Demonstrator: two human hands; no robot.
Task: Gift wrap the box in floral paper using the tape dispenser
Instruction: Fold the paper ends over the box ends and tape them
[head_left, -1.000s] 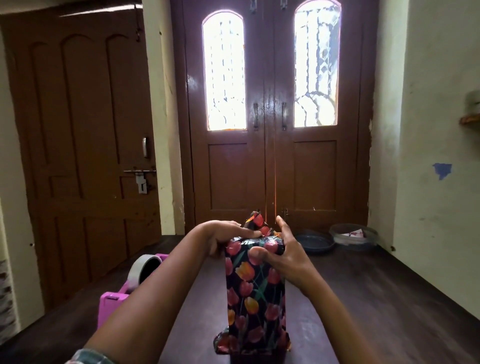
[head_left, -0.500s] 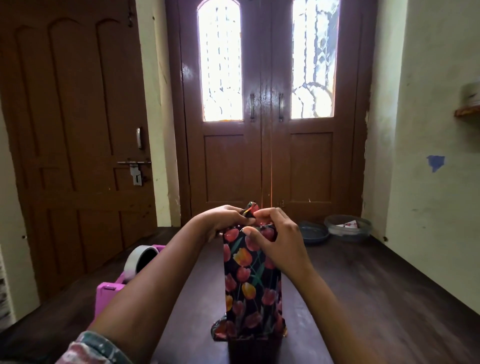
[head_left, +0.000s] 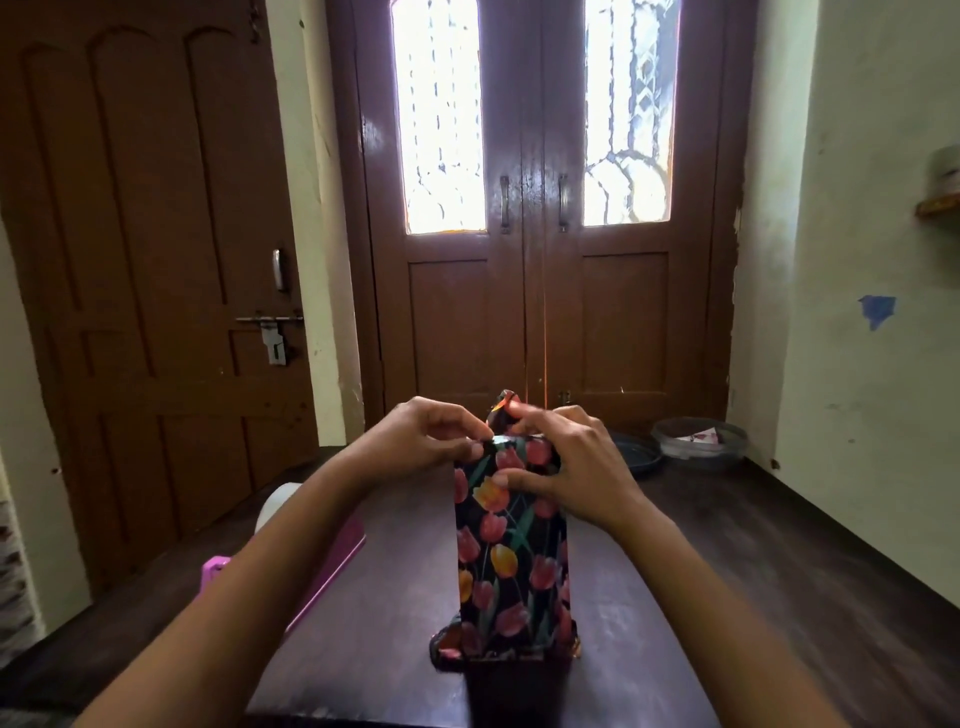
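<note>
Up from the front face goes my right hand (head_left: 571, 467), and now it and my left hand (head_left: 421, 441) both pinch the top flap (head_left: 501, 413) of the tall box in black tulip-print paper (head_left: 511, 561), upright on the dark wooden table (head_left: 374, 649), so I judge taping comes next

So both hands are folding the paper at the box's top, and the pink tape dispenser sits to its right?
Not quite: the head view shows the tape dispenser left of the box, not right. The left hand and right hand are indeed folding paper at its top.
</note>
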